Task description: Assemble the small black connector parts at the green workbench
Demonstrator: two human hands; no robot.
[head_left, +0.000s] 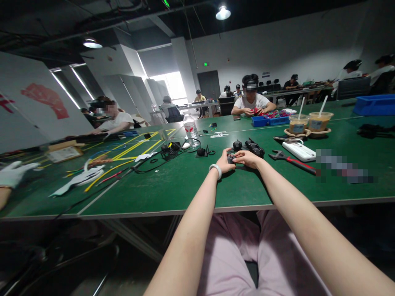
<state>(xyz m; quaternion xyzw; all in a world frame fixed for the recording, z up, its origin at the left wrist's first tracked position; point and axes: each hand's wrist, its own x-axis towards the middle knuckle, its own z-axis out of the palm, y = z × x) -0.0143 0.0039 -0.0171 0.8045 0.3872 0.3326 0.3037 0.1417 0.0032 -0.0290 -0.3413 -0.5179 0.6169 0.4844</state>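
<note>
A small dark part [230,159] sits between my two hands, just above the green table; its kind is too small to make out. My left hand [224,162], with a pale bangle at its wrist, is closed on it from the left. From the right, the fingertips of my right hand [247,158] pinch the same part. Right behind my hands lie several black pieces of equipment [254,148], one with a rounded end [237,145]. To the left is a small black block with a looped cable [202,152].
An adjustable wrench [293,161] with red-black handles and a white power bank [299,151] lie to the right. Two iced drinks [319,123] stand behind them. A water bottle [191,130] and cables [171,150] are at left. A co-worker's gloved hand [17,174] is far left.
</note>
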